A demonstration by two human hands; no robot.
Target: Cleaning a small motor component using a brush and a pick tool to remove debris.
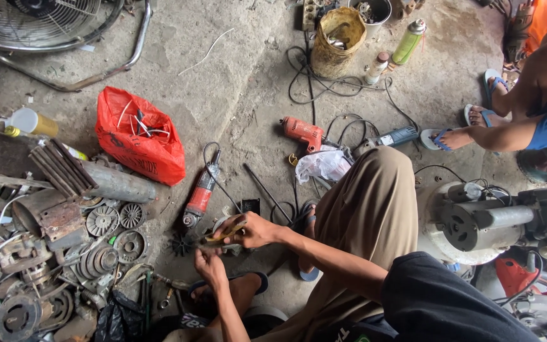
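At the far left of the frame a heap of rusty metal parts (52,234) covers the floor, its lower edge cut off by the frame. A red plastic bag (139,139) lies at upper left of centre, wires poking out. Just right of it a red angle grinder (201,196) lies on the concrete floor (235,82).

At lower centre, the person's left hand (211,266) curls its fingers closed around something small and dark that is too hidden to name. Just above, the right hand (251,229) grips a yellow-handled tool (223,235), fingers wrapped tight; the tool's tip is hard to make out beside a small black fan wheel (178,244).

Further right lie an orange drill (302,132) and a grey motor (476,221). At upper right, another person's legs and sandalled feet are partly cut off.
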